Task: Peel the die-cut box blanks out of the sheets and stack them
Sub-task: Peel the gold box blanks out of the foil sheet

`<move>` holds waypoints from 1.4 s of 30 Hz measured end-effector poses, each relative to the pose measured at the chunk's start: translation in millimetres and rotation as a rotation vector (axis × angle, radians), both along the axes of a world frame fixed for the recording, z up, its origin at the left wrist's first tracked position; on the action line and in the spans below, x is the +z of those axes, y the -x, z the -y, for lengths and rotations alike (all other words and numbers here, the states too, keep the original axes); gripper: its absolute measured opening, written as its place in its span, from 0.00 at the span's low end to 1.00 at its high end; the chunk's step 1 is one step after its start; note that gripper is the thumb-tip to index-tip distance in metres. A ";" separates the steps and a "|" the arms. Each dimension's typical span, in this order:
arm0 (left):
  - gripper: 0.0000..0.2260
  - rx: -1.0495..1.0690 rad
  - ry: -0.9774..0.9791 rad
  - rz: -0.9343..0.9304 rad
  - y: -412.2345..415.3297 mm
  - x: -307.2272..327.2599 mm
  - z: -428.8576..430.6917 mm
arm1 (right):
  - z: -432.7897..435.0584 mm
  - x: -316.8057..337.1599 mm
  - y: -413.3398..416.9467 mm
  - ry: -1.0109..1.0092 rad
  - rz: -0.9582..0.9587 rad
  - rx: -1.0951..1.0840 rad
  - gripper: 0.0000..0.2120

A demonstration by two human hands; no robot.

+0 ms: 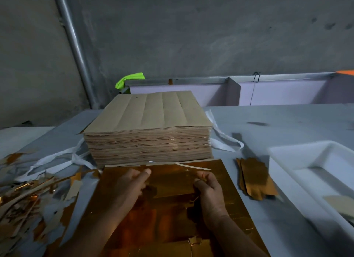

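The desk (287, 122) is a grey surface set against a concrete wall.

At the centre rear of the desk stands a tall stack of sheets (147, 126), brown side up, with parallel crease lines across the top sheet. White straps (224, 136) lie loose under and beside this stack on both sides.

Directly in front of the stack lies a single gold sheet (172, 214), foil side up. Its far edge touches the base of the stack. Die-cut outlines show in its near part.

A white tray (287, 180) occupies the right end of the desk.

A scrap pile (23, 195) of gold and brown trimmings covers the left end.

A small stack of blanks (256, 180), gold side up, lies between the gold sheet and the tray, apart from both.

Both hands are on the far part of the gold sheet:
- Left hand (130, 186): fingers bent, thumb extended toward the far edge. The hand is blurred; whether it grips the foil cannot be determined.
- Right hand (210, 189): fingers curled tightly, pinching a piece of the gold sheet near its far edge.
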State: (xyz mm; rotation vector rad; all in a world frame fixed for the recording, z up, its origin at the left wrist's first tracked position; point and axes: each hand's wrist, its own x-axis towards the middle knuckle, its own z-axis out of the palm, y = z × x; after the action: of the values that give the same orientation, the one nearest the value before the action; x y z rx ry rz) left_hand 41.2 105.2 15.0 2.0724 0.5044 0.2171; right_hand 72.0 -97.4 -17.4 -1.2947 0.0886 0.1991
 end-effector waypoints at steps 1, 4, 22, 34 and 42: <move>0.11 -0.034 0.089 -0.062 -0.5 2.3 5.7 | 0.0 0.3 0.0 0.002 -0.001 0.000 0.06; 0.14 -0.020 0.451 -0.175 -1.1 1.9 19.2 | -0.2 0.9 0.0 0.016 -0.002 -0.006 0.05; 0.24 0.114 0.929 0.070 11.6 -21.8 1.9 | -3.3 -0.8 0.7 0.120 0.089 -0.022 0.10; 0.13 0.031 0.793 0.116 1.7 -6.1 24.7 | -6.7 -3.1 0.9 0.201 0.111 0.024 0.11; 0.21 -0.084 0.682 0.112 -12.1 10.0 51.7 | -5.6 -4.1 -1.2 0.265 0.143 0.022 0.11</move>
State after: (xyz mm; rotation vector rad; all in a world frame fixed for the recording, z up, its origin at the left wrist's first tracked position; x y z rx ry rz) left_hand 53.4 53.5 25.0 1.4037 0.3555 0.0906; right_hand 73.2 -91.8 -21.5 -1.5703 -0.0220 0.1151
